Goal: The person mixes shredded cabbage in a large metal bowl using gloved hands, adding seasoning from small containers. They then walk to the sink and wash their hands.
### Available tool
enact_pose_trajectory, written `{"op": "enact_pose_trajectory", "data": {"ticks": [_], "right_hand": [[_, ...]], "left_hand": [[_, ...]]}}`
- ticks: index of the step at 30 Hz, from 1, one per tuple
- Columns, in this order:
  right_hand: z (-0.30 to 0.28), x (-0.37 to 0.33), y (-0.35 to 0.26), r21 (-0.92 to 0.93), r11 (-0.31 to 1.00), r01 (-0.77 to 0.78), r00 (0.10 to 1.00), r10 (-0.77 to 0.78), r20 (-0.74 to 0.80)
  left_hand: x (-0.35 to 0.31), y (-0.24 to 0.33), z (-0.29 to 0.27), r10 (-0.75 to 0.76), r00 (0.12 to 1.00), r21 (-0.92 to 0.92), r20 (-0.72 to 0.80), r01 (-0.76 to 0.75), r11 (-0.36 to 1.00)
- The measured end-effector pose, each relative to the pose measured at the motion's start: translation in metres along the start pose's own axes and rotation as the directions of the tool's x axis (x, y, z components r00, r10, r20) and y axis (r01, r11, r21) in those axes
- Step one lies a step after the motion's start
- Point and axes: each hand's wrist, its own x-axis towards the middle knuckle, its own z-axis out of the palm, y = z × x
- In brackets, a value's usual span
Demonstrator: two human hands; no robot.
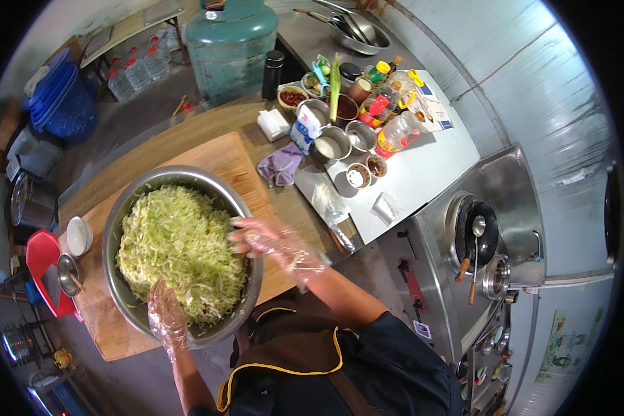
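Observation:
A large steel bowl stands on a wooden cutting board, heaped with shredded cabbage. Thin clear plastic gloves cover both my hands. My left hand reaches over the bowl's near rim, its fingers stretched against the edge of the shreds, gripping nothing that I can see. Across the right rim lies my right hand, fingers extended and apart, tips at the side of the heap. Some fingertips are partly hidden by cabbage.
A cleaver and purple cloth lie right of the board. Bottles and seasoning bowls crowd the counter beyond. White bowl, small metal bowl and red basin sit left. A wok is far right.

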Motion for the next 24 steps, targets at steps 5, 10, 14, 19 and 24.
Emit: {"op": "enact_pose_trajectory", "data": {"ticks": [5,10,14,19,24], "right_hand": [[-0.153,-0.056,-0.013,-0.119,0.930,0.347,0.805,-0.360,-0.472],[-0.318,-0.054,-0.021,-0.543,0.823,0.167,0.435,-0.556,-0.709],[-0.377,-0.044,-0.050,-0.905,0.276,-0.324,0.394,-0.831,-0.394],[-0.413,-0.017,-0.061,-0.918,-0.031,-0.394,0.572,-0.790,-0.219],[-0.425,0.001,-0.072,-0.918,-0.089,-0.387,0.658,-0.724,-0.207]], "left_hand": [[-0.012,0.008,0.015,-0.236,0.972,-0.159,-0.013,0.231,0.960],[-0.014,0.031,0.022,-0.415,0.910,-0.094,-0.022,0.411,0.907],[-0.007,0.075,0.023,-0.497,0.867,-0.077,-0.037,0.493,0.866],[-0.018,0.092,0.030,-0.531,0.847,0.002,-0.041,0.531,0.847],[-0.026,0.087,0.036,-0.534,0.844,-0.006,-0.047,0.534,0.845]]}}
